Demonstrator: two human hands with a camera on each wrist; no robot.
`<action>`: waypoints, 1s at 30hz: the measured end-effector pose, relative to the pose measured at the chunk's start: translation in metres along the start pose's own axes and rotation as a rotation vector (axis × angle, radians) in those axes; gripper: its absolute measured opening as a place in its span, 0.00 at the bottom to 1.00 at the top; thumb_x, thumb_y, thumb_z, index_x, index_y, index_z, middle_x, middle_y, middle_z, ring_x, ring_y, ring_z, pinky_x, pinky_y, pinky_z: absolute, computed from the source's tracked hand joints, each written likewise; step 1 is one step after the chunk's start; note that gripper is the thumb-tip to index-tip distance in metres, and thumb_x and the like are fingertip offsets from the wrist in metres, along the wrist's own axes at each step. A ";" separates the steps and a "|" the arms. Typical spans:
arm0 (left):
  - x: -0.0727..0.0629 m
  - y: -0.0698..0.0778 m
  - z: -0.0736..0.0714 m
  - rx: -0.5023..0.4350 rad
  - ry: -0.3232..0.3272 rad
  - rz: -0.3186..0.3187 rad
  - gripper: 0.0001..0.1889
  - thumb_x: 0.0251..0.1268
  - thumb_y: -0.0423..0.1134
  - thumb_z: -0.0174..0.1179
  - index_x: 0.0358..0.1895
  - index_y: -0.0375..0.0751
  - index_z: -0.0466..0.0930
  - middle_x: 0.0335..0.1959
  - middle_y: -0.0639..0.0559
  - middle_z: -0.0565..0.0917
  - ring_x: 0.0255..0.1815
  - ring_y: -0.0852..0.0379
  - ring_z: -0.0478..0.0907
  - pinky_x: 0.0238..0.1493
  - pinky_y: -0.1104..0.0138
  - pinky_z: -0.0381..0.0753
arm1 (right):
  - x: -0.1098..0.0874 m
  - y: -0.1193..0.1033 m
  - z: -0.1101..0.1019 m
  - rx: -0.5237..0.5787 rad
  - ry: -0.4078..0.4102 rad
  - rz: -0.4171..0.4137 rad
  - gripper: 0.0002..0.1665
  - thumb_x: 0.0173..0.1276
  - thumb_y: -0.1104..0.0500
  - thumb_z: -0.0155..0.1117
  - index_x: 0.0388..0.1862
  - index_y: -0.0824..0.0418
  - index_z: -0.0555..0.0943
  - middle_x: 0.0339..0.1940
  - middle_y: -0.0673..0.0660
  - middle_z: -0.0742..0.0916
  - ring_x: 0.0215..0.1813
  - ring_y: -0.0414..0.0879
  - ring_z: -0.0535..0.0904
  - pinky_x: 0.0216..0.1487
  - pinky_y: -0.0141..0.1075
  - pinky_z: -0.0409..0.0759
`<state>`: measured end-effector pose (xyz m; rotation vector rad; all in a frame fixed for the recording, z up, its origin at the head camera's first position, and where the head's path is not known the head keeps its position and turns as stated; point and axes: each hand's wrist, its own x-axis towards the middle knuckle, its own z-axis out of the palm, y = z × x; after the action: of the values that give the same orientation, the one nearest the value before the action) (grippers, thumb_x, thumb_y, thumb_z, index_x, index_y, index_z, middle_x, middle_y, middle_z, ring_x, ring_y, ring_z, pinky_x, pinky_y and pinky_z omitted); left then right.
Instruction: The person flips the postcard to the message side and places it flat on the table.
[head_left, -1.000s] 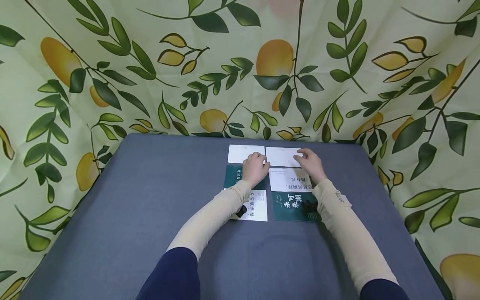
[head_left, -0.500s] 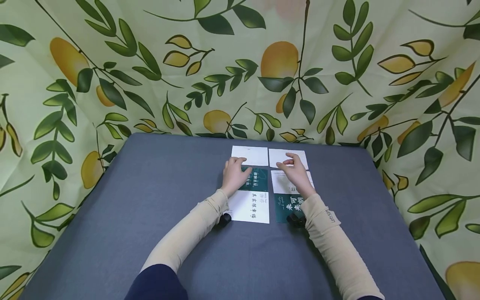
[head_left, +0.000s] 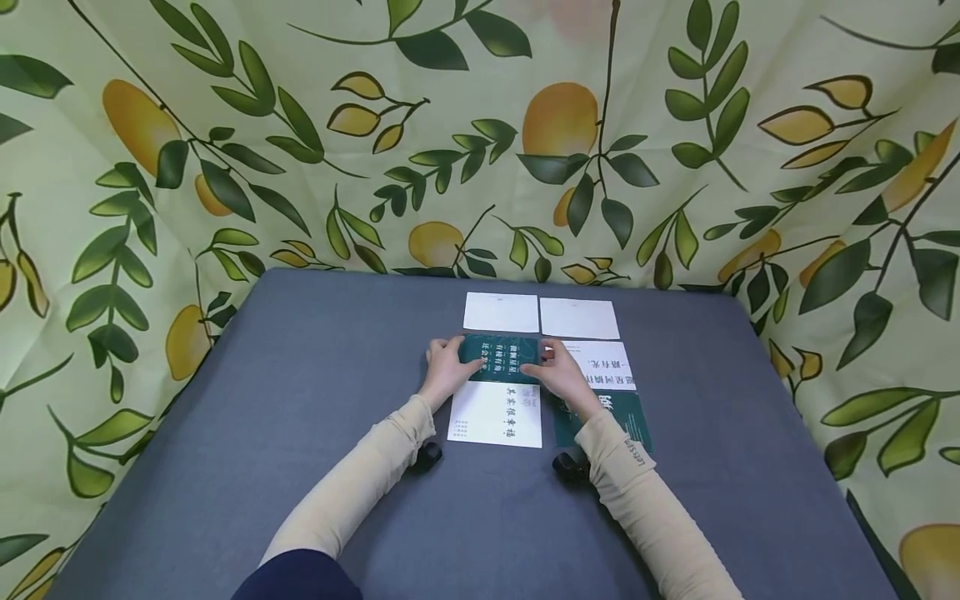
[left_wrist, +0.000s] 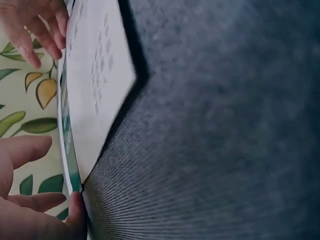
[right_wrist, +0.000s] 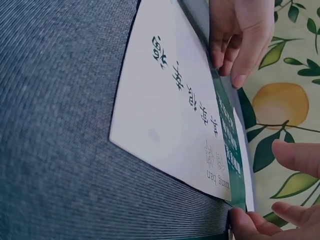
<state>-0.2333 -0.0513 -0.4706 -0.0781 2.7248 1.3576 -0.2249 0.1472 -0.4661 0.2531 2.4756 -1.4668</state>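
Left hand (head_left: 444,368): fingers parted and loosely bent, a fingertip at the left end of a green card (head_left: 498,359); thumb spread well clear of that fingertip, raised above the surface in the left wrist view. Right hand (head_left: 562,372): likewise loosely spread, a fingertip at the card's right end, thumb raised. Both released rather than clenched; exact contact hard to make out.

Green card lies flat between the hands, middle of the left-hand column of cards. Long axis runs left to right across the table; pale lettering in columns along the short axis.

Just beside it on the near side, a lettered white card (head_left: 495,415); on the far side, a plain white card (head_left: 501,312). Right-hand column: blank-looking card (head_left: 580,319), second lettered card (head_left: 611,367), darker green card (head_left: 630,415), partly behind the right arm. Grey-blue cloth (head_left: 322,375) beneath; leaf-and-fruit curtain (head_left: 465,183) behind.
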 end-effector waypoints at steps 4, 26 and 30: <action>0.003 -0.004 -0.002 -0.020 -0.011 -0.032 0.32 0.57 0.38 0.63 0.64 0.27 0.64 0.61 0.28 0.61 0.62 0.37 0.60 0.64 0.50 0.64 | -0.001 -0.002 0.005 0.000 0.019 0.011 0.44 0.61 0.56 0.64 0.71 0.61 0.55 0.65 0.65 0.68 0.66 0.59 0.66 0.65 0.53 0.68; 0.011 -0.003 -0.006 -0.457 0.139 -0.120 0.21 0.56 0.27 0.60 0.56 0.35 0.77 0.49 0.41 0.80 0.46 0.53 0.76 0.49 0.65 0.79 | 0.006 -0.007 -0.001 0.130 0.204 -0.010 0.30 0.65 0.65 0.57 0.66 0.63 0.67 0.60 0.62 0.76 0.60 0.53 0.72 0.61 0.45 0.73; 0.011 -0.002 -0.006 -0.514 0.187 -0.089 0.19 0.54 0.25 0.61 0.52 0.33 0.78 0.43 0.40 0.80 0.40 0.55 0.76 0.43 0.69 0.78 | 0.006 -0.008 -0.001 0.168 0.255 -0.025 0.26 0.63 0.67 0.57 0.62 0.62 0.73 0.53 0.61 0.78 0.53 0.52 0.74 0.55 0.42 0.75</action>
<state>-0.2443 -0.0569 -0.4698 -0.3739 2.3922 2.0743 -0.2330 0.1440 -0.4607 0.4692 2.5565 -1.7537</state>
